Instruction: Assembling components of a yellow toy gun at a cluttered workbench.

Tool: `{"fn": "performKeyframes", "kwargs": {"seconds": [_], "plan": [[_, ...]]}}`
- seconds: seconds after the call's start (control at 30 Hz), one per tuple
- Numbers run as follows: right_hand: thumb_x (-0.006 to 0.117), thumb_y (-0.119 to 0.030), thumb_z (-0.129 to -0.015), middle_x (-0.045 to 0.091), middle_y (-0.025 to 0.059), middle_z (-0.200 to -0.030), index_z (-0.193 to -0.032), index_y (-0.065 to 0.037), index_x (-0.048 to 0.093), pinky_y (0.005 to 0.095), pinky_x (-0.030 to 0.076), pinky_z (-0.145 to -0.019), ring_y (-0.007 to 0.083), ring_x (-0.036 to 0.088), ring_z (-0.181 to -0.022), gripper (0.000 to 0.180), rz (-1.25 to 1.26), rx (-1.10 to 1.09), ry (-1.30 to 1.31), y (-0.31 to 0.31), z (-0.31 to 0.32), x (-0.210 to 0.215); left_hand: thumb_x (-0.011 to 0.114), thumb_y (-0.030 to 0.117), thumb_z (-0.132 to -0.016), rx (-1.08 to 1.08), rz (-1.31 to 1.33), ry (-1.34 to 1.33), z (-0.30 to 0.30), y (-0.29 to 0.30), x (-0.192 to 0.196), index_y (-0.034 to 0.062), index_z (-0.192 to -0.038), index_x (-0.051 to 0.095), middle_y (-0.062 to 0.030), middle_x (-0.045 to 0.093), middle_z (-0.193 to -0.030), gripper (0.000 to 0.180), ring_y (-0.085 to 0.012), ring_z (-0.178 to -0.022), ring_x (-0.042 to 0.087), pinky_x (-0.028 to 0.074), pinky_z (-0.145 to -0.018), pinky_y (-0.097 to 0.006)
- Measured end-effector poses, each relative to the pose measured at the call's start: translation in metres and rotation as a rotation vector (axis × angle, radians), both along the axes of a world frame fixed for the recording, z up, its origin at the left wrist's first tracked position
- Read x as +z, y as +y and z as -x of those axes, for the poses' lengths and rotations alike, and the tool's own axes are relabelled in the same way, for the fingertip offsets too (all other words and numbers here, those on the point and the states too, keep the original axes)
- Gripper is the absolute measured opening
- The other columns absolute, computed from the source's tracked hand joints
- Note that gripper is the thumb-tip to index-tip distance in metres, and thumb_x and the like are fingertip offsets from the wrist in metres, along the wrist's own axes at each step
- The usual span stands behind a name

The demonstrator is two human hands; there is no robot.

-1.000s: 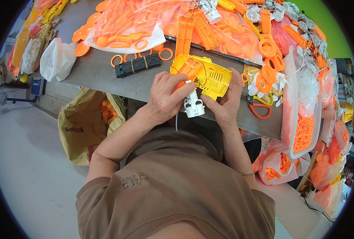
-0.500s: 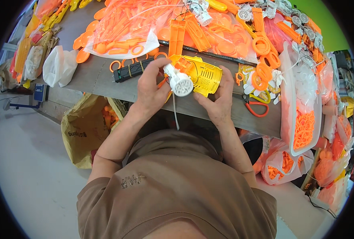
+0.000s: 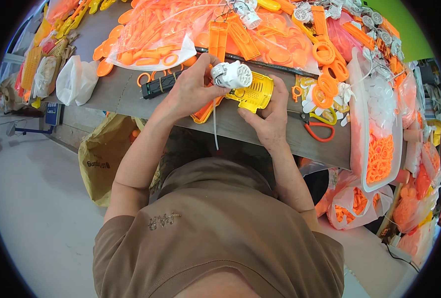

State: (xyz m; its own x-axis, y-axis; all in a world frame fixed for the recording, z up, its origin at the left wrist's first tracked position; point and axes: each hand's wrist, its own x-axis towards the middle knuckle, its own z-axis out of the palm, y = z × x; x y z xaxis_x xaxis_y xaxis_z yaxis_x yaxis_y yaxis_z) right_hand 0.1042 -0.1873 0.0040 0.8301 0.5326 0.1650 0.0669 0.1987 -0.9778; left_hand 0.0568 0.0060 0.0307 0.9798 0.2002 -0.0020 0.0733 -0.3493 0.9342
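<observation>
My left hand [image 3: 186,92] grips a white plastic motor part [image 3: 231,75] with a round holed face, and thin white wires [image 3: 214,130] hang down from it. My right hand [image 3: 268,118] holds a yellow perforated toy shell [image 3: 254,93] from below, right beside the white part. The two pieces touch above the front edge of the grey worktable [image 3: 116,94]. An orange flat piece [image 3: 204,112] lies under my left palm.
Bags of orange plastic parts [image 3: 151,37] cover the table's back. A black block [image 3: 158,84] lies left of my hands, orange-handled scissors [image 3: 319,128] to the right. A white tray of orange rings [image 3: 379,154] stands far right. A yellow sack [image 3: 103,161] hangs below the table.
The white motor part has gone from under the yellow shell up to its left side. Both hands rose and the shell turned so its perforated side shows.
</observation>
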Motion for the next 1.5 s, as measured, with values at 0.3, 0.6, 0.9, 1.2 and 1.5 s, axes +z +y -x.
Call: {"fn": "performKeyframes", "kwargs": {"seconds": [0.3, 0.6, 0.9, 1.2, 1.5], "plan": [[0.067, 0.012, -0.070, 0.043, 0.0138, -0.125, -0.136, -0.006, 0.019, 0.0353, 0.045, -0.093, 0.0226, 0.049, -0.114, 0.084, -0.095, 0.058, 0.137, 0.000, -0.003, 0.000, 0.071, 0.002, -0.076, 0.085, 0.101, -0.219, 0.005, -0.007, -0.017, 0.0040, -0.106, 0.048, -0.0013, 0.055, -0.085, 0.038, -0.0061, -0.075, 0.054, 0.047, -0.068, -0.023], [0.067, 0.005, -0.071, 0.043, 0.0150, -0.127, -0.134, -0.003, 0.028, 0.0358, 0.046, -0.089, 0.0259, 0.052, -0.108, 0.075, 0.386, -0.221, -0.284, -0.002, 0.003, 0.022, 0.068, -0.001, -0.078, 0.160, 0.325, -0.286, 0.007, -0.010, -0.015, 0.0029, -0.111, 0.048, -0.0025, 0.057, -0.090, 0.038, -0.0049, -0.082, 0.056, 0.047, -0.069, -0.020], [0.070, -0.006, -0.066, 0.059, 0.0134, -0.100, -0.092, 0.001, 0.063, 0.0404, 0.045, -0.079, 0.0330, 0.054, -0.095, 0.028, 0.754, -0.101, -0.703, 0.021, -0.014, 0.028, 0.072, 0.007, -0.071, 0.281, -0.169, -0.366, 0.007, -0.014, -0.023, 0.0026, -0.106, 0.052, -0.0116, 0.060, -0.088, 0.041, -0.0224, -0.078, 0.061, 0.049, -0.068, -0.032], [0.074, -0.010, -0.071, 0.061, 0.0120, -0.095, -0.100, -0.002, 0.061, 0.0366, 0.044, -0.081, 0.0287, 0.058, -0.092, 0.033, 0.432, -0.305, -0.461, 0.032, -0.019, -0.012, 0.069, 0.013, -0.068, 0.338, -0.295, -0.466, 0.004, -0.033, -0.024, 0.0047, -0.104, 0.054, -0.0124, 0.059, -0.095, 0.040, -0.0306, -0.092, 0.058, 0.044, -0.073, -0.041], [0.068, 0.004, -0.075, 0.060, 0.0062, -0.097, -0.103, 0.002, 0.059, 0.0263, 0.048, -0.080, 0.0142, 0.059, -0.091, 0.030, 0.322, -0.265, -0.222, 0.035, -0.017, -0.015, 0.064, 0.010, -0.067, 0.384, -0.383, -0.500, 0.002, -0.034, -0.031, 0.0065, -0.108, 0.053, -0.0121, 0.055, -0.092, 0.042, -0.0309, -0.085, 0.054, 0.041, -0.072, -0.041]]}}
